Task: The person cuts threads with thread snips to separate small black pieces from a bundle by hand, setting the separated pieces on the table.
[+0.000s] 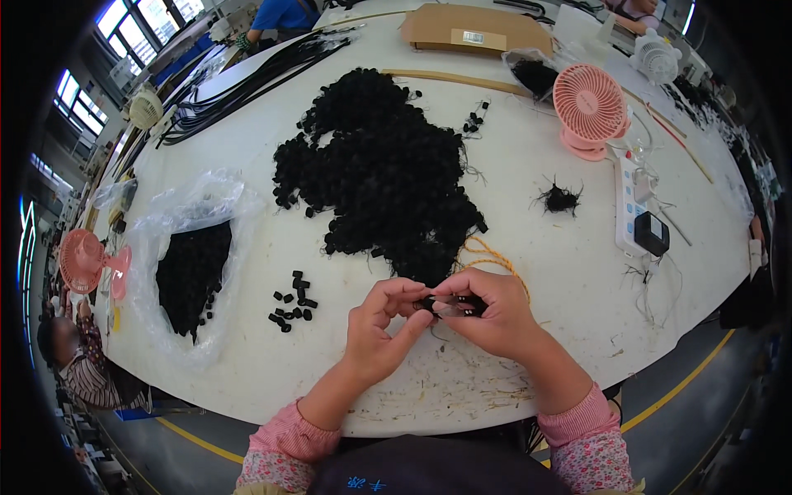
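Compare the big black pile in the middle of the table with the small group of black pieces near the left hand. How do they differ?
The big black pile is a dense, tangled heap of corded pieces; the small group of black pieces lies loose, each one apart or barely touching. The pile spreads across the middle of the white table; the group sits close to the left hand. Both are black and rest on the table.

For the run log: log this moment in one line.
hands: left hand and right hand pinch small black part | behind: black cord pile
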Action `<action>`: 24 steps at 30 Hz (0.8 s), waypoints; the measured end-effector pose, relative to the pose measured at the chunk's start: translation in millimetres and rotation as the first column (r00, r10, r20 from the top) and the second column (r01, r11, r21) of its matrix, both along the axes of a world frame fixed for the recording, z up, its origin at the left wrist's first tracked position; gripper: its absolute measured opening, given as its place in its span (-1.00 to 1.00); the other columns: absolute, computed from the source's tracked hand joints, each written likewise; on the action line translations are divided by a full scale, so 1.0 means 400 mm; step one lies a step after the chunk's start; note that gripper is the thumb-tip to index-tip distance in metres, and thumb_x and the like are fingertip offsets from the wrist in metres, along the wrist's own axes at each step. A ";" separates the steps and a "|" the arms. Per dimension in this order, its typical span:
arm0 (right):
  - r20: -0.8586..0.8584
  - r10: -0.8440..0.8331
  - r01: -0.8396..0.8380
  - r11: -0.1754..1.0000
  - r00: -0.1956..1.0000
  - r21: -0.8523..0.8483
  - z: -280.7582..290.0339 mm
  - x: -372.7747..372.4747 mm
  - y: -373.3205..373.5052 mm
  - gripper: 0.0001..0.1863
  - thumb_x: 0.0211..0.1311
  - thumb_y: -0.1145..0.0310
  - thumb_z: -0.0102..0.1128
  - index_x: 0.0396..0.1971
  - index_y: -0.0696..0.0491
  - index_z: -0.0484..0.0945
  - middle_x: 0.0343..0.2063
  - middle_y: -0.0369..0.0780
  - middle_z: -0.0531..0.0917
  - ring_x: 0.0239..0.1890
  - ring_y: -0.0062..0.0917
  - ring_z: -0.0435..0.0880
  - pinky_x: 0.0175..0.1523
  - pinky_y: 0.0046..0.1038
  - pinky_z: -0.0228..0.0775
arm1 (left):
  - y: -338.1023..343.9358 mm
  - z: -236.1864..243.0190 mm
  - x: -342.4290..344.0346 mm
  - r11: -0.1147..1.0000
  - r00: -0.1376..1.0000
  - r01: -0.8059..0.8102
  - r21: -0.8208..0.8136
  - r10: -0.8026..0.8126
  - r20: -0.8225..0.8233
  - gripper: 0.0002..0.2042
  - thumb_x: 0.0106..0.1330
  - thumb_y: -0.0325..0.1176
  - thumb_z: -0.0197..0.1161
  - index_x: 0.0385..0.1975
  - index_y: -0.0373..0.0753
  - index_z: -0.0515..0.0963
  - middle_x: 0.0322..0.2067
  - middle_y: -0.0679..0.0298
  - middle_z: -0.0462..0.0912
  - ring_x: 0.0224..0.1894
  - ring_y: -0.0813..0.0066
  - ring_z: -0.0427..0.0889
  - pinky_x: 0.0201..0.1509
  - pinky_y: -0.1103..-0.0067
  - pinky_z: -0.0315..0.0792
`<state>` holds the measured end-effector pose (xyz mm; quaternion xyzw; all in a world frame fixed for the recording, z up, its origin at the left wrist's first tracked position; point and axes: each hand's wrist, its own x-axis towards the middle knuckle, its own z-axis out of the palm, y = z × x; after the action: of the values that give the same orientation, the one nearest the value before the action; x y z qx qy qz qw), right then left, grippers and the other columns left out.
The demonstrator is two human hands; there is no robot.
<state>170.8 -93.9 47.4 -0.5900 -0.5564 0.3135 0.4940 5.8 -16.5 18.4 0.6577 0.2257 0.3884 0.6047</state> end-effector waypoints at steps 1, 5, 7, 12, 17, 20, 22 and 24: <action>-0.018 0.002 -0.002 1.000 1.000 0.020 -0.005 -0.001 0.001 -0.69 -0.08 0.53 0.36 -0.24 0.10 0.58 -0.42 -0.27 0.69 -0.39 -0.65 0.67 -0.25 -0.61 0.50 | -0.005 0.002 0.006 0.996 0.998 -0.013 -0.093 0.019 0.065 -0.82 0.22 -0.62 0.25 -0.18 -0.39 0.51 -0.27 0.20 0.67 -0.36 0.60 0.65 -0.30 0.70 0.53; -0.034 0.015 -0.014 0.999 0.999 0.043 -0.007 0.000 -0.001 -0.69 -0.07 0.53 0.36 -0.24 0.11 0.58 -0.43 -0.26 0.69 -0.38 -0.64 0.68 -0.26 -0.59 0.51 | 0.000 0.006 -0.010 0.990 0.999 0.035 -0.135 -0.033 0.012 -0.83 0.21 -0.63 0.24 -0.21 -0.38 0.55 -0.32 0.20 0.68 -0.40 0.62 0.65 -0.34 0.71 0.54; 0.009 0.012 -0.012 0.999 1.000 0.045 -0.008 0.001 -0.002 -0.70 -0.07 0.53 0.36 -0.25 0.11 0.58 -0.44 -0.26 0.69 -0.40 -0.63 0.68 -0.27 -0.59 0.51 | 0.010 0.001 -0.017 1.000 0.997 -0.001 -0.026 -0.001 -0.074 -0.86 0.20 -0.63 0.25 -0.25 -0.37 0.60 -0.36 0.18 0.69 -0.43 0.62 0.65 -0.40 0.71 0.54; 0.143 0.015 -0.030 0.994 0.990 0.105 -0.010 -0.002 0.000 -0.71 -0.08 0.53 0.36 -0.27 0.09 0.57 -0.48 -0.27 0.67 -0.45 -0.57 0.69 -0.33 -0.58 0.51 | 0.008 0.023 -0.024 0.962 0.978 -0.072 0.262 0.119 -0.169 -0.91 0.19 -0.65 0.24 -0.34 -0.36 0.63 -0.36 0.14 0.70 -0.37 0.54 0.67 -0.31 0.64 0.57; 0.303 0.000 -0.072 0.972 0.953 0.225 -0.004 0.004 0.004 -0.71 -0.12 0.52 0.38 -0.31 0.07 0.57 -0.52 -0.25 0.65 -0.51 -0.51 0.67 -0.41 -0.56 0.49 | 0.030 0.033 -0.024 0.951 0.973 0.018 0.310 0.054 -0.223 -0.93 0.24 -0.63 0.19 -0.33 -0.40 0.58 -0.26 0.09 0.68 -0.24 0.45 0.66 -0.12 0.57 0.53; 0.201 -0.005 -0.031 0.984 0.980 0.176 -0.006 0.002 -0.001 -0.70 -0.12 0.50 0.42 -0.31 0.08 0.57 -0.53 -0.27 0.65 -0.52 -0.56 0.66 -0.40 -0.60 0.48 | 0.032 0.013 -0.023 0.993 0.992 0.117 -0.024 -0.118 -0.039 -0.94 0.31 -0.56 0.16 -0.27 -0.39 0.50 -0.21 0.13 0.67 -0.32 0.55 0.66 -0.27 0.67 0.52; 0.128 0.006 -0.025 0.988 0.992 0.150 -0.002 0.001 -0.003 -0.69 -0.12 0.49 0.43 -0.30 0.08 0.57 -0.52 -0.28 0.65 -0.51 -0.61 0.65 -0.39 -0.61 0.47 | 0.031 0.014 -0.026 0.951 0.974 0.227 -0.212 -0.221 0.051 -0.93 0.37 -0.52 0.08 -0.22 -0.35 0.41 -0.22 0.18 0.63 -0.32 0.57 0.63 -0.28 0.68 0.46; 0.053 0.020 -0.026 0.992 0.998 0.125 -0.003 -0.006 -0.001 -0.69 -0.12 0.47 0.45 -0.30 0.09 0.57 -0.52 -0.29 0.66 -0.51 -0.66 0.64 -0.38 -0.63 0.46 | 0.035 0.004 -0.030 0.928 0.967 0.252 -0.273 -0.233 0.099 -0.93 0.39 -0.50 0.07 -0.21 -0.33 0.40 -0.24 0.19 0.62 -0.31 0.58 0.62 -0.26 0.69 0.44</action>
<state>168.6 -94.3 46.4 -0.5594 -0.5943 0.2682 0.5118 -6.1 -2.3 20.1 0.5740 0.1761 0.2955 0.7431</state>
